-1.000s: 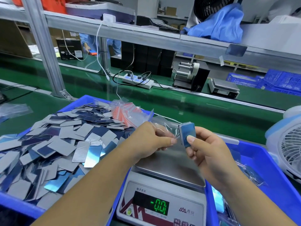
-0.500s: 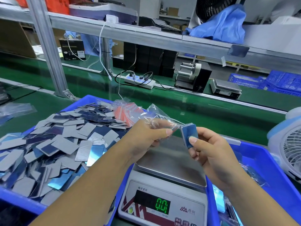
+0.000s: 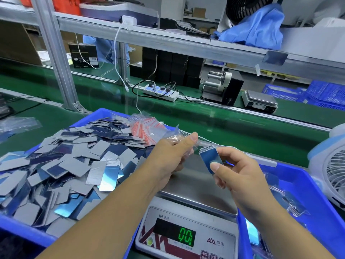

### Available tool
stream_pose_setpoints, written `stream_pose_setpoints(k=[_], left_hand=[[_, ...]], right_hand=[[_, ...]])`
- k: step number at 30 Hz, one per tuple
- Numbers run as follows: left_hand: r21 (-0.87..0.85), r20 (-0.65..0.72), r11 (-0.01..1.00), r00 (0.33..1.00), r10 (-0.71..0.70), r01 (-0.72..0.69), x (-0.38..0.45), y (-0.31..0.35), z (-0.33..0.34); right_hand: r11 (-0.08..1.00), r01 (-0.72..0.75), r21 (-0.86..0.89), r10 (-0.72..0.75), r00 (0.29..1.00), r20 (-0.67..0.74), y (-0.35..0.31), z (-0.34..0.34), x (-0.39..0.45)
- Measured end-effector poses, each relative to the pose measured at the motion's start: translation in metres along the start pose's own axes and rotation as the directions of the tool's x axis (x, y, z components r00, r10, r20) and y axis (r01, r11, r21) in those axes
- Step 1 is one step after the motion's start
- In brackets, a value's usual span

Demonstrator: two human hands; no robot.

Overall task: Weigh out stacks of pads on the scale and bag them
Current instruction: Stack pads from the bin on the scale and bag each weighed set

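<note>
Now your left hand [image 3: 172,152] has lifted the clear bag [image 3: 175,137] slightly, fingers pinching it. Your right hand [image 3: 240,172] still grips the stack of pads [image 3: 210,157] just beside it, above the scale [image 3: 194,187], which reads 0.0.

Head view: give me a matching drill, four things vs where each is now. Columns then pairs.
Things:
1. stack of pads
2. clear bag
3. loose pads
4. scale pan

Places:
A. heaped in the blue bin
B. pinched in the right hand
C. bare, display reading 0.0
D. held by the left hand

Pairs: 1-B, 2-D, 3-A, 4-C
</note>
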State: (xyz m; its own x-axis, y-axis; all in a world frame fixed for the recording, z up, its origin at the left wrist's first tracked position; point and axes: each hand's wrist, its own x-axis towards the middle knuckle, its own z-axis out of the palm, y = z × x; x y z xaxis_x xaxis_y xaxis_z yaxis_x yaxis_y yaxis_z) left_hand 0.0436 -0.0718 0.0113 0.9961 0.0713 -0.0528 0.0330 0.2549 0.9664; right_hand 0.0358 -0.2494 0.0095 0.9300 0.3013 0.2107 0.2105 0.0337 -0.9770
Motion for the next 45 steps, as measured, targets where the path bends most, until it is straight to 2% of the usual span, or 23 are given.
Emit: stream_pose_setpoints(k=[4,6,9,11,19,25,30,36,39,45], left_hand=[[-0.034,0.154,0.998,0.987,0.054,-0.049,0.001,-0.004,-0.002],[-0.068,0.137,0.997,0.990,0.042,-0.033,0.000,-0.002,-0.003],[-0.078,-0.012,0.997,1.000,-0.020,0.019,0.003,-0.002,-0.003],[-0.032,-0.055,0.999,0.998,-0.030,0.028,0.003,-0.002,-0.001],[0.040,0.027,0.998,0.999,0.046,-0.047,-0.001,-0.004,0.002],[0.062,0.073,0.995,0.994,0.075,-0.080,-0.004,-0.004,0.004],[0.136,0.144,0.985,0.986,0.087,-0.107,-0.004,-0.007,0.002],[0.140,0.196,0.987,0.979,0.050,-0.078,-0.005,-0.009,-0.001],[0.096,0.242,0.992,0.969,0.055,-0.080,-0.005,-0.008,-0.004],[0.182,0.324,0.973,0.943,0.074,-0.139,-0.009,-0.005,-0.009]], right_hand=[[0.999,0.032,-0.043,-0.033,0.999,-0.023,0.000,0.002,0.000],[0.998,0.033,-0.045,-0.035,0.999,-0.036,0.001,0.001,-0.001],[0.998,0.027,-0.061,-0.030,0.998,-0.055,0.002,0.000,0.000],[0.996,0.049,-0.077,-0.052,0.998,-0.045,0.001,0.003,-0.001],[0.980,0.128,-0.152,-0.140,0.988,-0.068,0.004,0.005,-0.003],[0.942,0.089,-0.324,-0.147,0.976,-0.158,0.012,0.001,-0.001],[0.944,0.084,-0.318,-0.154,0.968,-0.200,0.010,-0.002,0.000],[0.996,0.019,-0.091,-0.029,0.993,-0.110,0.004,0.006,-0.002],[0.997,-0.036,-0.066,0.033,0.998,-0.050,0.001,0.003,0.000],[0.990,-0.084,-0.111,0.093,0.993,0.072,-0.007,-0.006,0.002]])
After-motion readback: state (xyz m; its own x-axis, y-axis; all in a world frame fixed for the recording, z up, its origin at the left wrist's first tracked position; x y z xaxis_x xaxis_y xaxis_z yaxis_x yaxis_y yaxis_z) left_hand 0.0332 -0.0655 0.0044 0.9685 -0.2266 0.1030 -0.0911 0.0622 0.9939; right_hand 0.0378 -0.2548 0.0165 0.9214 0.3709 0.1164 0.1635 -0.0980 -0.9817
